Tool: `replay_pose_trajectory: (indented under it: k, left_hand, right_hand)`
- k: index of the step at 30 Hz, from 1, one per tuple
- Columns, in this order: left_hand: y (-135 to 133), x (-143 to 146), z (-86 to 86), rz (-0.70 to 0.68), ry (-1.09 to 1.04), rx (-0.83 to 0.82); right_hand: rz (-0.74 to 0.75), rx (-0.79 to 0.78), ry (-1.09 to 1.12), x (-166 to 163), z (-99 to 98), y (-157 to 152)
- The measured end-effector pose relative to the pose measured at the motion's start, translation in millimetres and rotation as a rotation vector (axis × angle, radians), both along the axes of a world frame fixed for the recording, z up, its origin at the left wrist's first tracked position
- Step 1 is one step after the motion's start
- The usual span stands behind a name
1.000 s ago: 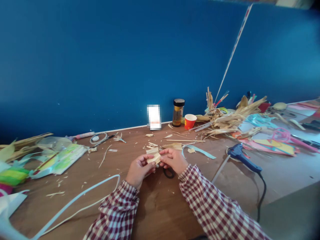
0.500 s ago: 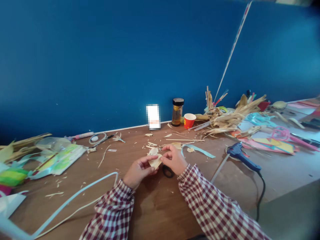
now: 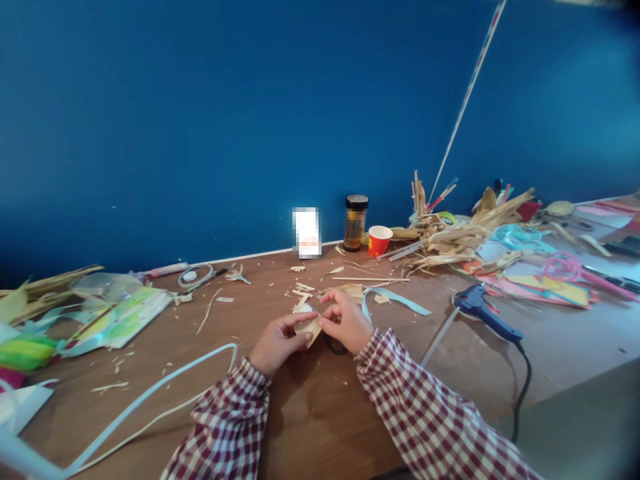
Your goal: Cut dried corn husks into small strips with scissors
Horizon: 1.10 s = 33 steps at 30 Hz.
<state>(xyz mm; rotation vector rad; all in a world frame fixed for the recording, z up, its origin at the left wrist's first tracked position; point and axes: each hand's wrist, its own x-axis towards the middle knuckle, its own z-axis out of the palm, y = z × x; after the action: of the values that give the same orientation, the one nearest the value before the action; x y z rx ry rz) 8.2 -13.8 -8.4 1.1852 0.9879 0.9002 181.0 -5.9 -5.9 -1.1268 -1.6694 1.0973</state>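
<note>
Hands: we are holding a dry leaf piece (image 3: 307,327) between both | left hand (image 3: 277,341): grip pinching its left end | right hand (image 3: 345,323): grip pinching its right end | place: leaf piece is hanging just above the desk (image 3: 310,413) | glue gun (image 3: 487,317) is lying off to the right.

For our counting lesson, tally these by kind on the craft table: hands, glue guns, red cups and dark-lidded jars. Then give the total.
Hands: 2, the left hand and right hand, both pinching one husk piece
Glue gun: 1
Red cup: 1
Jar: 1
Total: 5
</note>
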Motion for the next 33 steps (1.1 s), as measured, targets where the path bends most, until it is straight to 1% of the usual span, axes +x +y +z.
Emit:
replay_pose_trajectory:
  k: [4, 9, 15, 19, 25, 27, 30, 33]
  left_hand:
    - [1.1, -0.5, -2.4, -0.024, -0.027, 0.03]
    - [0.1, -0.2, 0.3, -0.046, -0.048, 0.045]
    - [-0.5, -2.4, -0.5, -0.058, 0.116, 0.036]
    - [-0.6, -3.0, -0.1, -0.031, 0.175, 0.061]
    - [-1.2, -3.3, 0.7, -0.067, 0.162, 0.075]
    - [-0.8, -3.4, -0.5, -0.044, 0.172, 0.094]
    - [0.4, -2.7, -3.4, 0.025, 0.206, 0.138]
    - [0.7, -0.6, -6.3, 0.068, 0.223, 0.168]
  right_hand:
    - [0.011, 0.004, 0.002, -0.2, -1.0, 1.3]
    - [0.003, 0.015, -0.001, 0.4, -1.5, 1.4]
    - [-0.005, 0.002, -0.01, 0.5, -3.1, 0.7]
    - [0.001, -0.049, 0.041, 0.1, -3.6, 1.4]
    - [0.025, -0.153, 0.164, -0.4, -4.6, 3.7]
    - [0.015, -0.19, 0.182, -1.0, -4.9, 4.8]
    - [-0.014, -0.246, 0.212, -2.3, -5.8, 6.4]
    - [-0.013, -0.247, 0.236, -3.8, -7.2, 7.0]
